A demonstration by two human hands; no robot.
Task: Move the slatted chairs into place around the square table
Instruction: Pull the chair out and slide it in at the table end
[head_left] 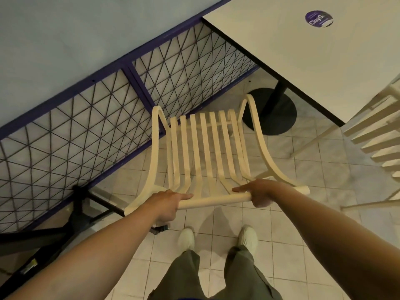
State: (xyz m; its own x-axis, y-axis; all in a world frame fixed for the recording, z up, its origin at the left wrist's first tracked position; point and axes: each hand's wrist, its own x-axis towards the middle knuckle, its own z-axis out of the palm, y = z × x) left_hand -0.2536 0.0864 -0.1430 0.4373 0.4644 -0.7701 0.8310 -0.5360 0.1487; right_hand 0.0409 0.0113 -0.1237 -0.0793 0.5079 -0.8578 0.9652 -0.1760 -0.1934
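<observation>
- the left hands-side: the left hand (166, 202) grips the left part of the chair's top rail (214, 199), fingers curled under it and the forefinger lying straight along the top.
- the right hand (257, 194) grips the same rail further right, fingers wrapped under and the forefinger pointing left along it; the two hands are apart, with bare rail between them.
- both forearms are bare and reach forward from the lower corners.
- the slatted chair (205, 144) is cream, seen from behind and above; its slats curve down from the rail into the seat and run away from the person.
- whether the chair's legs touch the floor cannot be told.
- the chair's front edge lies near the black round base (270, 111) of the counter, left of the counter's near corner and not under the top.
- the counter (324, 61) is white with a dark edge and carries a round purple sticker (318, 19).
- a second slatted chair (376, 131) shows partly at the right edge, just beside the counter.
- a purple-framed mesh panel (86, 126) runs diagonally along the left, near the held chair.
- black stand legs (65, 230) lie at the lower left.
- white shoes (186, 237) and olive trousers stand on the tiled floor (303, 245).
</observation>
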